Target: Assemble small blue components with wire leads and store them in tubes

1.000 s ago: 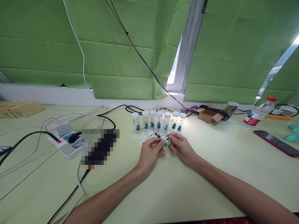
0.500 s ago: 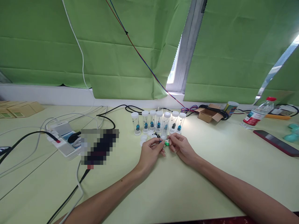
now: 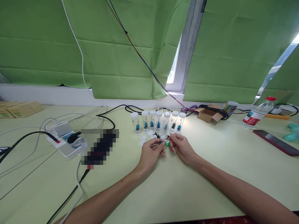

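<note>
My left hand [image 3: 151, 150] is closed in a pinch on a small green piece [image 3: 167, 143], with a bit of dark blue and black beside it at the fingertips. From the other side, my right hand [image 3: 181, 146] pinches at the same small piece, next to a short black part. The fingers hide most of it, so its kind is unclear. Just behind the hands stand several clear tubes [image 3: 136, 123] with white caps, holding blue or dark pieces with thin wires. Several loose white caps [image 3: 143, 142] lie left of the fingertips.
A white power strip [image 3: 66, 140] with cables and a blurred-out dark object [image 3: 100, 147] sit at left. Farther right are a cardboard box [image 3: 209, 115], a can [image 3: 231, 108], a plastic bottle [image 3: 257, 115] and a phone [image 3: 275, 142]. Small boxes [image 3: 20, 109] rest at far left.
The fingers have shifted very slightly, and a little more of the green piece shows between them. Everything else stays in place.
</note>
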{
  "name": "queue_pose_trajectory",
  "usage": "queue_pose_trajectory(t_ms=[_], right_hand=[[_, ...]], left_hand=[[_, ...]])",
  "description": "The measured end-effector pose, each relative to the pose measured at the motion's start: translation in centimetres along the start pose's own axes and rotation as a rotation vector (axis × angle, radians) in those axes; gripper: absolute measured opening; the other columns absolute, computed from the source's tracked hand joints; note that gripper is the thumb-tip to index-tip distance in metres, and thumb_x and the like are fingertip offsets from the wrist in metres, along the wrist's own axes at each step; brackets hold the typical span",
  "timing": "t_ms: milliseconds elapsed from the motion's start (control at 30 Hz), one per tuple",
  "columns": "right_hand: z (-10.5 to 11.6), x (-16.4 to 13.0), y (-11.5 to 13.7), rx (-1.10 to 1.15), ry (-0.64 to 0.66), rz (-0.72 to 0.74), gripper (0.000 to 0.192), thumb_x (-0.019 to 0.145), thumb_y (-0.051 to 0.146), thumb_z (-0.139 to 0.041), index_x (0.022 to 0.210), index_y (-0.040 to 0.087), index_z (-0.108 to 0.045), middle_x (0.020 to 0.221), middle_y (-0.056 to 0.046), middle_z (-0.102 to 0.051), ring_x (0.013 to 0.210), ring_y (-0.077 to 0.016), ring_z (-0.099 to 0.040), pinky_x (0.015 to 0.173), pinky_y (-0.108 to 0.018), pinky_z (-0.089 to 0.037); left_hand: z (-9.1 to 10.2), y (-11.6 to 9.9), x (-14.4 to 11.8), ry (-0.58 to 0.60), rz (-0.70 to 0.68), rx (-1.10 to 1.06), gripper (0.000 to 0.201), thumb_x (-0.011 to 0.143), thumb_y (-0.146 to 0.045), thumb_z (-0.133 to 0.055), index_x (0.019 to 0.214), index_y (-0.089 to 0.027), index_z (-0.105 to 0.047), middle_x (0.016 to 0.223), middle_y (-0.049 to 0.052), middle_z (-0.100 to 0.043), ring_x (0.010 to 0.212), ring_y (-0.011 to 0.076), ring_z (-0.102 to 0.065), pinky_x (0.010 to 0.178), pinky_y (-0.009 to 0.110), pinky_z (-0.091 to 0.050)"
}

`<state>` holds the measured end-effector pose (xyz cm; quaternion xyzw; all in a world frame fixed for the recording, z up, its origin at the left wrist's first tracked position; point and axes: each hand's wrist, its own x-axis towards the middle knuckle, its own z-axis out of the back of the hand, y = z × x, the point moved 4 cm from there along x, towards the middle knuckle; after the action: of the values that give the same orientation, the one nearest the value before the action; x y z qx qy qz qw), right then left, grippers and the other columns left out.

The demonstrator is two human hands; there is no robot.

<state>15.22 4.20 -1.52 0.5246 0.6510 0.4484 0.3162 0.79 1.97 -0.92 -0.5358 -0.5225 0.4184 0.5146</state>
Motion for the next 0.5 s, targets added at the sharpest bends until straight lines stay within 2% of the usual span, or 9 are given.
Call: queue_pose_trajectory(t_ms=[500], right_hand=[[0.23,0.1,-0.22,-0.037,-0.033,-0.009,0.041,0.076,0.054,-0.072,0.07,0.015,-0.059,0.048,0.004,-0.053,0.039,-0.0054,-0.042,0.044,-0.021,-0.033]], left_hand=[[-0.2,-0.06,-0.01,0.029,-0.015,0.038,0.024,0.077,-0.038,-0.07,0.083,-0.014,-0.066,0.062,0.0,-0.062,0.051,0.0116,-0.058,0.056,0.025,-0.049]])
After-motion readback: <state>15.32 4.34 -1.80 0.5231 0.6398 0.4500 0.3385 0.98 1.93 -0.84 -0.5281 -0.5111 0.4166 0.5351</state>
